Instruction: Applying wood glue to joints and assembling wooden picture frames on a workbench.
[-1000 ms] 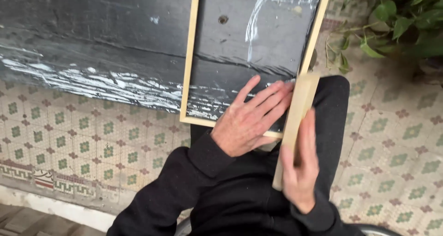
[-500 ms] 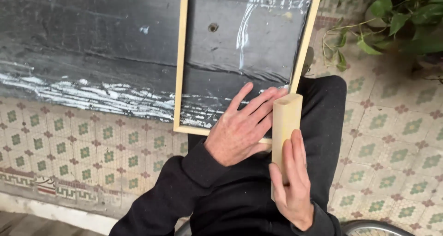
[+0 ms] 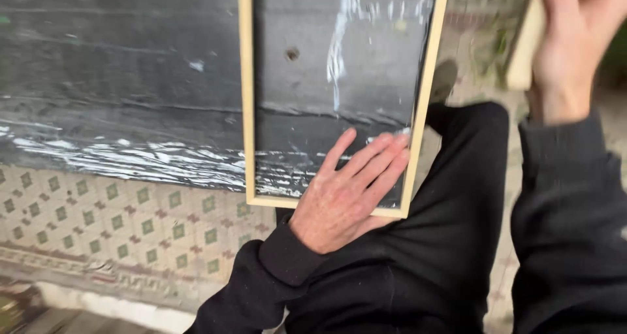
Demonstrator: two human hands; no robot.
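Observation:
A pale wooden frame [image 3: 246, 112] lies over a dark, wet-looking slab, its near corner resting on my black-trousered leg. My left hand [image 3: 349, 187] lies flat on that near corner, fingers spread across the frame's bottom rail and the clear sheet inside it. Up at the top right edge, my right hand [image 3: 571, 40] is raised and blurred, wrapped around a pale wooden block [image 3: 526, 50] that shows only partly beside the palm.
The dark slab [image 3: 117, 86] with white streaks along its lower edge fills the upper left. Patterned floor tiles [image 3: 117, 223] run below it. Blurred green plants [image 3: 496, 40] stand at the upper right behind the raised arm.
My right hand has lifted the wooden block from beside the frame's near corner up to the top right. The left hand stays pressed on the frame. The camera has moved closer.

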